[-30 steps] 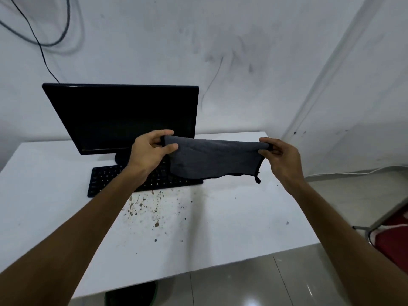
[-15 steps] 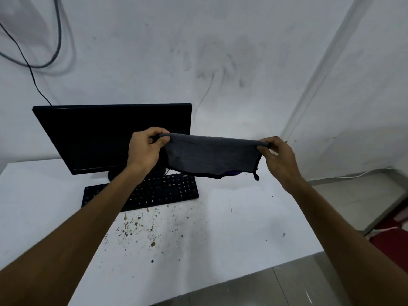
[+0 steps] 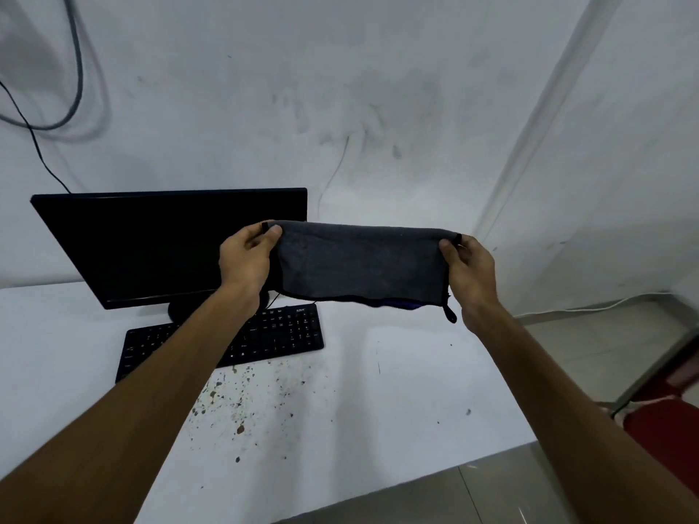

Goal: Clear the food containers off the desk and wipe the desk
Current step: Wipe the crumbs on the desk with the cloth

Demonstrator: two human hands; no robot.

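Note:
A dark grey cloth (image 3: pixel 359 264) is stretched flat in the air above the white desk (image 3: pixel 397 391). My left hand (image 3: pixel 246 259) pinches its left top corner and my right hand (image 3: pixel 469 266) pinches its right top corner. A small black loop hangs from the cloth's lower right corner. Brown crumbs and specks (image 3: pixel 242 402) are scattered on the desk in front of the keyboard. No food containers are in view.
A black monitor (image 3: pixel 166 243) stands at the back left with a black keyboard (image 3: pixel 264 338) in front of it. Cables hang on the wall (image 3: pixel 56 107) at the upper left. A red chair seat (image 3: pixel 665 421) is beside the desk's right edge.
Both hands have lifted the cloth higher and folded it over into a shorter band. The view has tilted upward, so the desk sits lower in the frame.

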